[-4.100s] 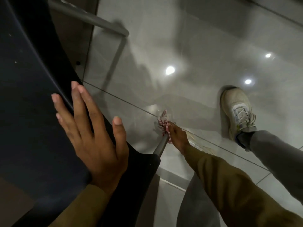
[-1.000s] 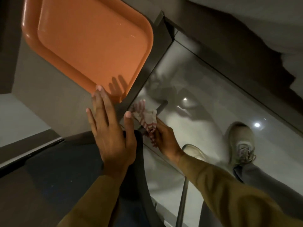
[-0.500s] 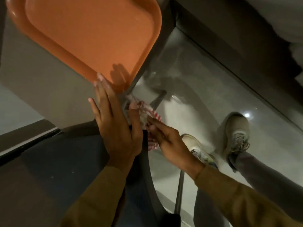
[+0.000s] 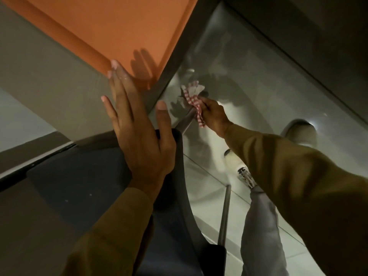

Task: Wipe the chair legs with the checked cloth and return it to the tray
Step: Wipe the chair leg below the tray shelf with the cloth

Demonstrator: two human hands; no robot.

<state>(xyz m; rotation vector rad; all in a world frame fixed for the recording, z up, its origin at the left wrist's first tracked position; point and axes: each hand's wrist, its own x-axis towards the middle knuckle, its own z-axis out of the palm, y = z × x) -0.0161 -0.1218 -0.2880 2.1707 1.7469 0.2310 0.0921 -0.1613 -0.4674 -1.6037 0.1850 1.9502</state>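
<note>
Beside orange tray (image 4: 111, 26), right hand (image 4: 214, 116) clutching checked cloth (image 4: 194, 100) on chair leg (image 4: 184, 121)

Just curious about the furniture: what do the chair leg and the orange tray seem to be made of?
Chair leg: likely metal tube, with a dull grey brushed sheen. Orange tray: probably moulded plastic, with a smooth matt surface and a rounded raised rim.

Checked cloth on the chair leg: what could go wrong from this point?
1. The right hand pinches only part of the checked cloth; loose ends hang free of the chair leg, so it may slip off or drop to the floor.
2. The left hand rests flat on the chair without gripping; the chair might shift.
3. The orange tray sits near the table's corner; a bump could knock it.
</note>
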